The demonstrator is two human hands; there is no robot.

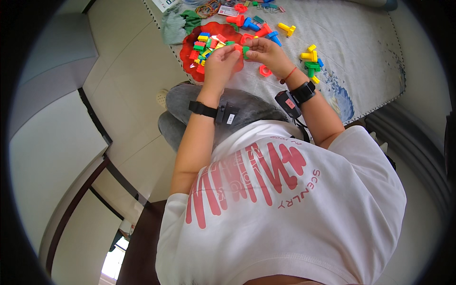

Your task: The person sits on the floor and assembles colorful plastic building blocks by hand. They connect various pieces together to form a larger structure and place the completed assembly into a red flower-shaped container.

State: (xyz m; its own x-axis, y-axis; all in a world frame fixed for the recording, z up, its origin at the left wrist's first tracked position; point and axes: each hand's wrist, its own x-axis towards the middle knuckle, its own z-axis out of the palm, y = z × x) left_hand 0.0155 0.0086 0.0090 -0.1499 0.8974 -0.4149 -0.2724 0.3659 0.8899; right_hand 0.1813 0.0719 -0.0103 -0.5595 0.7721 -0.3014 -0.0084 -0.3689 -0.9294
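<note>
My left hand (222, 65) is over the right side of a red scalloped bowl (233, 32). Its fingertips pinch a small red toy block (238, 48). Opposite it, my right hand (270, 55) pinches a small green toy block (245, 52). The two pieces are close together between my fingertips; whether they touch is hard to tell. Several toy blocks (199, 46) in red, green, yellow and blue lie in the bowl. A red toy nut (265, 71) rests on the cloth just below my right hand.
Toy bolts surround my right hand: a blue one (273, 38), a yellow one (287, 30), and a green one (311, 68) farther right. Green cloth (191, 21), rubber bands (208, 9) and binder clips (269, 6) lie at the far side. A grey tablecloth (342, 42) covers the table.
</note>
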